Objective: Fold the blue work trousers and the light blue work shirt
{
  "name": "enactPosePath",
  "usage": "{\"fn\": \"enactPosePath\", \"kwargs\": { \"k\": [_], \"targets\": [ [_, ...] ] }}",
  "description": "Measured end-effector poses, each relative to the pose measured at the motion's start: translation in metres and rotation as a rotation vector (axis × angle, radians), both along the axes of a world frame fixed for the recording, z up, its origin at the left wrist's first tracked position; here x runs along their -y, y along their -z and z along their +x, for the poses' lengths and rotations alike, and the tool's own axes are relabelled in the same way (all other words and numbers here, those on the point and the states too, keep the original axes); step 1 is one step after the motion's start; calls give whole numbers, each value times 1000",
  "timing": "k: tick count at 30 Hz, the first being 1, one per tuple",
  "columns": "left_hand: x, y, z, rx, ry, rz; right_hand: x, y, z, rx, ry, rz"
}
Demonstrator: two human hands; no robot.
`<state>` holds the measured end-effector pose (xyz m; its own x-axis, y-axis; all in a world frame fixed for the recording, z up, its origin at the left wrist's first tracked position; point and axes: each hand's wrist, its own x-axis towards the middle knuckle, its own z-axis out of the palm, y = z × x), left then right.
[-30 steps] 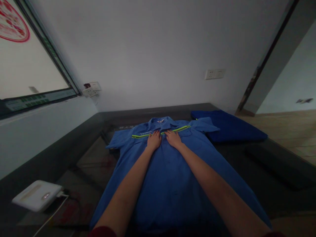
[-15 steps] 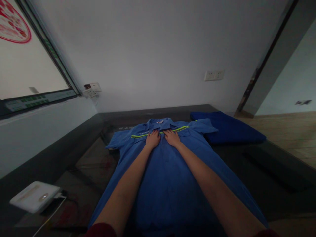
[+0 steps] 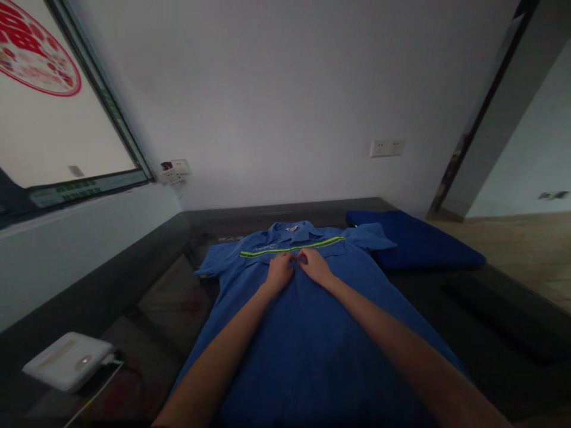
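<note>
blue cloth shirt [image 3: 303, 333] lies flat on dk desk [image 3: 158, 342], ctr to bottom of frame; long axis runs from collar [image 3: 307, 229] at ctr down to bottom edge. l hand [image 3: 281, 270] & r hand [image 3: 313, 266] are right over it, close tog. at the front, just below yellow-green stripe [image 3: 263, 253]; neither's nearer. fingers on both bent inward, as if pinching cloth, but can't tell if any's actually gripped. count: 2 hands, 1 shirt, 1 dk blue flat item [image 3: 428, 244] ctr right, 1 white box [image 3: 69, 359] w/ 1 cable [image 3: 96, 392] lower left.
</note>
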<state>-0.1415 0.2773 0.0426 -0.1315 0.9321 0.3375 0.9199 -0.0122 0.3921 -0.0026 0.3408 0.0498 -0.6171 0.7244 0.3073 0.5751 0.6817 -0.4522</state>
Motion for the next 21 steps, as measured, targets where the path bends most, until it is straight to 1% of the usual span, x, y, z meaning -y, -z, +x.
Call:
{"fn": "enactPosePath", "kwargs": {
  "k": [3,6,9,13,16,18,21],
  "targets": [
    [5,10,4,75,51,-14,16,9,-4,48,21,-41],
    [8,18,3,122,66,9,25,14,-7,90,111,-76],
    [10,20,-1,150,82,27,30,12,-10,137,187,-113],
    [11,20,-1,144,95,31,34,11,-10,153,205,-99],
    [12,19,0,128,84,52,35,18,-7,78,189,-57],
    [13,19,0,110,71,61,32,23,-4,-13,157,-39],
    [15,16,0,65,52,62,24,29,0,-130,115,-60]
  ]
}}
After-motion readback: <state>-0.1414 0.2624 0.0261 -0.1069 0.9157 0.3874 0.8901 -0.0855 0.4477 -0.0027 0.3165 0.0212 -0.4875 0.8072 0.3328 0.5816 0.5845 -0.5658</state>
